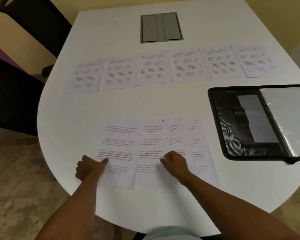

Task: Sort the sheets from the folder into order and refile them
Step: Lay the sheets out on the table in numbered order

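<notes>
Risk: our right hand (174, 162) pinches sheet 10 (151, 153), left hand (90, 166) fingers spread flat on sheet 7 (119, 149); overlapping sheets could drag, scrambling order.

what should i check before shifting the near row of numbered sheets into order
1. Near-row numbers legible: ok; left to right 7, 10, 8, 9.
2. Row in order: not ok; the white sheet marked 10 sits between the white sheet marked 7 and the white sheet marked 8.
3. Left hand steadying sheet 7: ok, fingers on it.
4. Right hand grip on a sheet: ok, pinching around the 10/8 overlap.
5. Far row of six white sheets in order: cannot tell, numbers blurred.
6. Black zip folder open: ok.
</notes>
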{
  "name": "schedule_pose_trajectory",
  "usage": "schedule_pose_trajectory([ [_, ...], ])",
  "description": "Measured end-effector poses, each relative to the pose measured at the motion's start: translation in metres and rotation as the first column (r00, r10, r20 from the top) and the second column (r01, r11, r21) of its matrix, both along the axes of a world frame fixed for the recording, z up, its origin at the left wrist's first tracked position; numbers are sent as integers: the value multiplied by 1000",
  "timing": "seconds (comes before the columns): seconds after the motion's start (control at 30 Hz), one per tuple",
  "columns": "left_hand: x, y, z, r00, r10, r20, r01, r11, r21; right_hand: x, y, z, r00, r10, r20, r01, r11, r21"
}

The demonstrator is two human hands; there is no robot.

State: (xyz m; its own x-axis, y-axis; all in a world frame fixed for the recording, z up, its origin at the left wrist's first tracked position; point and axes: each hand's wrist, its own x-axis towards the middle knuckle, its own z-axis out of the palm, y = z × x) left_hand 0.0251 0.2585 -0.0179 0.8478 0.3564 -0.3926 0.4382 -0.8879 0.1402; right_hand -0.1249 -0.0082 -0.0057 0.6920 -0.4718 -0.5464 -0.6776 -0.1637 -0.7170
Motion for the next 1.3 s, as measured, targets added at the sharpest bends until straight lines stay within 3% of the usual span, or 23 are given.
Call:
schedule_pose_trajectory([
  [0.1, 3, 14, -4, 998, -12, -57, 11, 1000, -15, 17, 27, -5, 998, -41, -47, 54, 948, 314],
  [0.17, 1, 18, -5, 997, 2, -82, -7, 998, -60, 27, 40, -7, 996, -30, -86, 60, 925, 375],
  [0.33, -9, 21, -8, 998, -62, -25, 53, 961, -272, 41, 60, -14, 985, -36, -166, 101, 910, 403],
  [0.5, -22, 17, 3, 999, 26, 28, -5, 810, -587, 49, 63, -11, 984, -50, -169, 119, 897, 426],
  [0.67, -7, 20, 19, 996, 56, 73, 11, 716, -698, 72, 67, -3, 996, -53, -72, 68, 970, 232],
  [0.83, 36, 37, 35, 976, 148, 158, -5, 744, -669, 122, 80, 14, 997, 71, 15, -72, 981, 179],
  [1.03, 102, 71, 40, 958, 178, 224, -40, 859, -511, 202, 109, 17, 965, 259, 38, -262, 955, 141],
  [1.3, 172, 100, 24, 958, 184, 219, -104, 937, -334, 282, 145, 5, 935, 349, 63, -355, 926, 127],
])
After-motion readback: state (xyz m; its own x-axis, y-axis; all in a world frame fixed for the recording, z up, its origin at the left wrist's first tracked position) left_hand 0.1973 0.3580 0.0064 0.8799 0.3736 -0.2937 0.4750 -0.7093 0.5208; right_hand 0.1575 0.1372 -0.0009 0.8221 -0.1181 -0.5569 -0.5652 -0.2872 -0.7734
